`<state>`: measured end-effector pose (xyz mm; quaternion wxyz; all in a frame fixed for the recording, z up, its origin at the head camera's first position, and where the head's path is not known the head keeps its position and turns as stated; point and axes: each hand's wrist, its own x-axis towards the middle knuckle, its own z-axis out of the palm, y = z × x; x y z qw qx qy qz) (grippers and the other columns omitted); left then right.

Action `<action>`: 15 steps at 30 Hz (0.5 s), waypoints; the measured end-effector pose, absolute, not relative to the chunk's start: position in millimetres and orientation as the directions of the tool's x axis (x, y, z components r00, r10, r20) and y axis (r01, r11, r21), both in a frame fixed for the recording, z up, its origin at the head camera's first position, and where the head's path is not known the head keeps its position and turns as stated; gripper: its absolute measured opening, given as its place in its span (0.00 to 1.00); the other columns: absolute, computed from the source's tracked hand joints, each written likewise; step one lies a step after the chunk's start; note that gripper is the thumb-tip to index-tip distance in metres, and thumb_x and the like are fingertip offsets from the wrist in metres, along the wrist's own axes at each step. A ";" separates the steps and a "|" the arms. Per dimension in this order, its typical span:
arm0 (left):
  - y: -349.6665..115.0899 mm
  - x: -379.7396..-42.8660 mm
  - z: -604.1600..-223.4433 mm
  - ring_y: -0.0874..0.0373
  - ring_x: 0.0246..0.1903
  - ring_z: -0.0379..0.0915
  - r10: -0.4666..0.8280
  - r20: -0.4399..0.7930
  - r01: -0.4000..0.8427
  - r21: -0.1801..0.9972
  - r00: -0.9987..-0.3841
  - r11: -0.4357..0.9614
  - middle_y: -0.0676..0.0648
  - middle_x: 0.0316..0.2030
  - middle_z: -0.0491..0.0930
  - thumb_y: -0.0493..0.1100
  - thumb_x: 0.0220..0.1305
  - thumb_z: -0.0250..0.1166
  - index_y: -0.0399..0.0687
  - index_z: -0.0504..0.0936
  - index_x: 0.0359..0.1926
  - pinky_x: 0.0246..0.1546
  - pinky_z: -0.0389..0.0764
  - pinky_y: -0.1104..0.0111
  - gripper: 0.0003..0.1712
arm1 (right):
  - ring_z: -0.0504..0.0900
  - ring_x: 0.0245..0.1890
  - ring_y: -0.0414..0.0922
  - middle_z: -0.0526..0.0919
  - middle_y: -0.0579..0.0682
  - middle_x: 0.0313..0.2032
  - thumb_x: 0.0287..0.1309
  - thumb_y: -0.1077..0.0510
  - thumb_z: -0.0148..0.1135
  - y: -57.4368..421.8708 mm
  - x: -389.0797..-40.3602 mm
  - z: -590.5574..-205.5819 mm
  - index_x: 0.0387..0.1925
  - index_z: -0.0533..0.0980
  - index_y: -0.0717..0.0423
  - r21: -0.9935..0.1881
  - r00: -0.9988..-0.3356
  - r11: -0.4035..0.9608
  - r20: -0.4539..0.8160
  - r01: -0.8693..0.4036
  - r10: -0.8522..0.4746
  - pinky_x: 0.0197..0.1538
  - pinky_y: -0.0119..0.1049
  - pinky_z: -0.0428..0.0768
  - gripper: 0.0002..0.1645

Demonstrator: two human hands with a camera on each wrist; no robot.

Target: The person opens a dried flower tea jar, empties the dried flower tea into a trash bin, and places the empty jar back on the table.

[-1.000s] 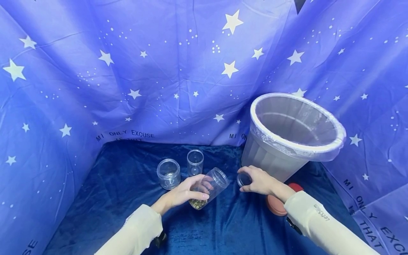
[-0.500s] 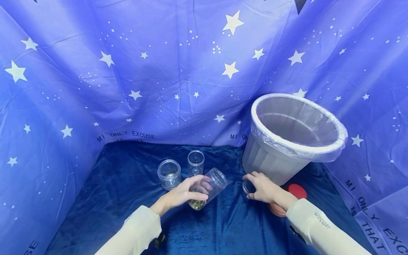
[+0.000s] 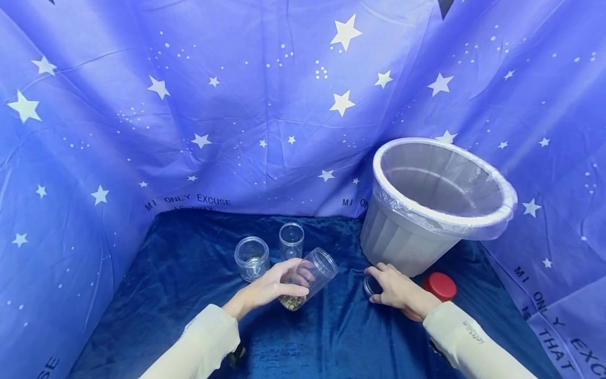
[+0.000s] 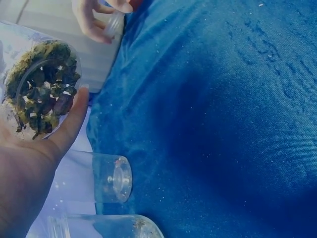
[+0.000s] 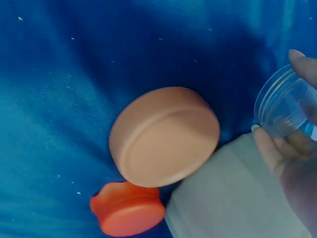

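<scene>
My left hand grips a clear cylindrical jar, its mouth tilted up to the right. Dried greenish-brown bits lie at its bottom, showing through the base in the left wrist view. Thumb and fingers of my right hand hold a small clear round jar with a ridged rim by its edge, low in front of the bin. Below that hand's wrist are a peach-coloured round lid and a red scalloped lid, the peach one partly hidden by the arm in the head view.
Behind my left hand stand a wide clear jar and a narrower clear jar. A grey bin with a transparent liner rises at the right. Dark blue velvet cloth covers the table; a starry curtain hangs around it.
My right hand has moved rightward and down with the small clear jar, away from the tilted jar. More of the red lid now shows. My left hand has stayed nearly still.
</scene>
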<state>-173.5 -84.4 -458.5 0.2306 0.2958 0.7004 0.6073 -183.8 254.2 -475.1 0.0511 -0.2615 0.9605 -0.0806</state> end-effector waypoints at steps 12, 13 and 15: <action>-84.7 -173.4 -459.6 0.47 0.55 0.77 0.687 0.030 0.126 0.988 -0.726 0.090 0.36 0.57 0.77 0.46 0.66 0.61 0.43 0.66 0.68 0.58 0.75 0.65 0.32 | 0.74 0.48 0.58 0.73 0.60 0.46 0.39 0.57 0.78 260.4 -180.4 -491.6 0.51 0.75 0.56 -0.135 -0.878 0.871 -0.020 -0.472 -0.479 0.36 0.54 0.81 0.33; -84.7 -173.4 -460.0 0.48 0.55 0.77 0.687 0.028 0.126 0.988 -0.726 0.093 0.36 0.57 0.77 0.46 0.66 0.61 0.43 0.66 0.68 0.58 0.75 0.65 0.32 | 0.75 0.47 0.58 0.73 0.60 0.46 0.38 0.58 0.79 261.0 -180.3 -492.9 0.50 0.75 0.56 -0.127 -0.875 0.868 -0.009 -0.480 -0.485 0.34 0.52 0.80 0.33; -84.4 -173.7 -460.5 0.48 0.54 0.77 0.688 0.034 0.134 0.987 -0.725 0.092 0.36 0.57 0.77 0.46 0.66 0.61 0.43 0.66 0.68 0.58 0.75 0.65 0.32 | 0.75 0.46 0.58 0.73 0.60 0.45 0.36 0.58 0.79 262.4 -180.3 -495.2 0.49 0.75 0.56 -0.107 -0.865 0.860 0.013 -0.500 -0.501 0.31 0.50 0.80 0.33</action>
